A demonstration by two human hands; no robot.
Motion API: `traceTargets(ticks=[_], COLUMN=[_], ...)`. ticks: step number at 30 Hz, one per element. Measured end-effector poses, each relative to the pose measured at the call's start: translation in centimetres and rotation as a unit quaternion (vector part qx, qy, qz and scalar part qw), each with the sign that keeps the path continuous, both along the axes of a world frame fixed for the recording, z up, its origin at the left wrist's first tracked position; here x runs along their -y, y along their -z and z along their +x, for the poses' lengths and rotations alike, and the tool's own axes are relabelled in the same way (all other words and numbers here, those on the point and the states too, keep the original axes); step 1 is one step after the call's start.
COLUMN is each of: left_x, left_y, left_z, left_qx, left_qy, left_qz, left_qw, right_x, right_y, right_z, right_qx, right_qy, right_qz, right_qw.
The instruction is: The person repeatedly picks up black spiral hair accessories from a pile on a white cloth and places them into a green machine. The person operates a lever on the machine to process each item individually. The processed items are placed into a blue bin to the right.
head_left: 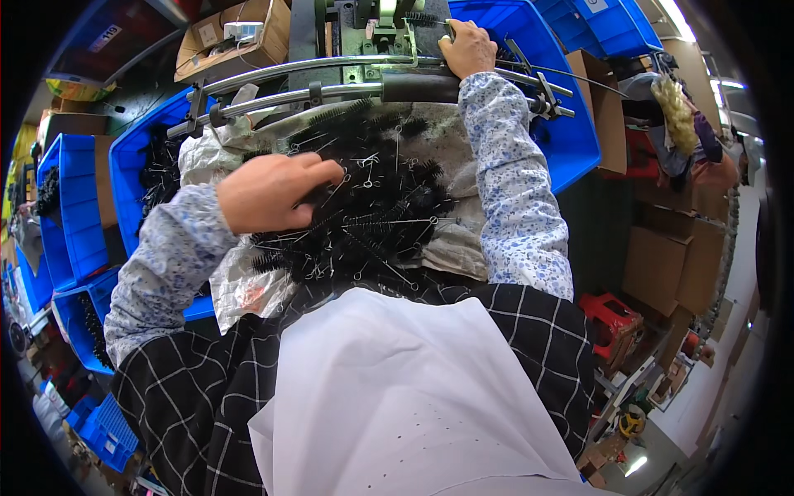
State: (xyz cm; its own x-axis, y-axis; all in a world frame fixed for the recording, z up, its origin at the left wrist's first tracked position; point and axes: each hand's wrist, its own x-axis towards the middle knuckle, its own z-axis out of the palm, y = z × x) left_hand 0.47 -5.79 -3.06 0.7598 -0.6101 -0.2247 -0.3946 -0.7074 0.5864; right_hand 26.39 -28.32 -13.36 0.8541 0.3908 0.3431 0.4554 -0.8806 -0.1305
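Note:
Black wire brushes [372, 198] with thin twisted stems and looped ends lie tangled in a pile in front of me, on pale cloth [455, 248]. My left hand [277, 192] hovers over or touches the left side of this pile, thumb and forefinger apart; its other fingers are partly hidden. Up at the machine [385, 37], my right hand [469, 50] is closed, with fingertips pinched at the end of a single black brush [423, 16]. That brush points left toward the machine's middle. What lies under the right palm cannot be seen.
Two metal rails [273, 103] cross between the pile and the machine. A blue bin [124, 165] holding more brushes stands at left, and another blue bin [571, 157] at right. Cardboard boxes [657, 264], a red stool [608, 322] and another person [703, 157] are farther right.

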Motion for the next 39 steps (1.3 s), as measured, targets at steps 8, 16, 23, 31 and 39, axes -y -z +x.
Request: traceTargets(ticks=[8,16,23,31,39], left_x=[-3.1,-1.5,-2.7,-2.5,-0.5], left_y=[-3.9,-4.9,-4.7,-3.5,-2.5], left_z=[0.4,2.6,1.8,2.6,3.4], left_qx=[0.018,0.068,0.145,0.145,0.163], left_qy=[-0.115,-0.074,-0.095,-0.057,-0.067], left_qz=[-0.124,-0.123,-0.131,-0.171,-0.208], left_qw=[0.985,0.987,0.976,0.973,0.962], right_x=[-3.7,-5.9,-2.8,2.4,5.5], right_y=[0.3,-1.1,-0.5,1.5,-5.9], right_z=[-1.4,-2.8,-1.3,5.3,3.8], right_qx=[0.012,-0.007,0.008,0.002,0.04], right_qy=[-0.03,-0.006,0.001,-0.018,0.038], right_qz=[0.036,-0.008,-0.041,0.026,-0.007], right_qw=[0.999,1.0,0.999,0.999,0.998])
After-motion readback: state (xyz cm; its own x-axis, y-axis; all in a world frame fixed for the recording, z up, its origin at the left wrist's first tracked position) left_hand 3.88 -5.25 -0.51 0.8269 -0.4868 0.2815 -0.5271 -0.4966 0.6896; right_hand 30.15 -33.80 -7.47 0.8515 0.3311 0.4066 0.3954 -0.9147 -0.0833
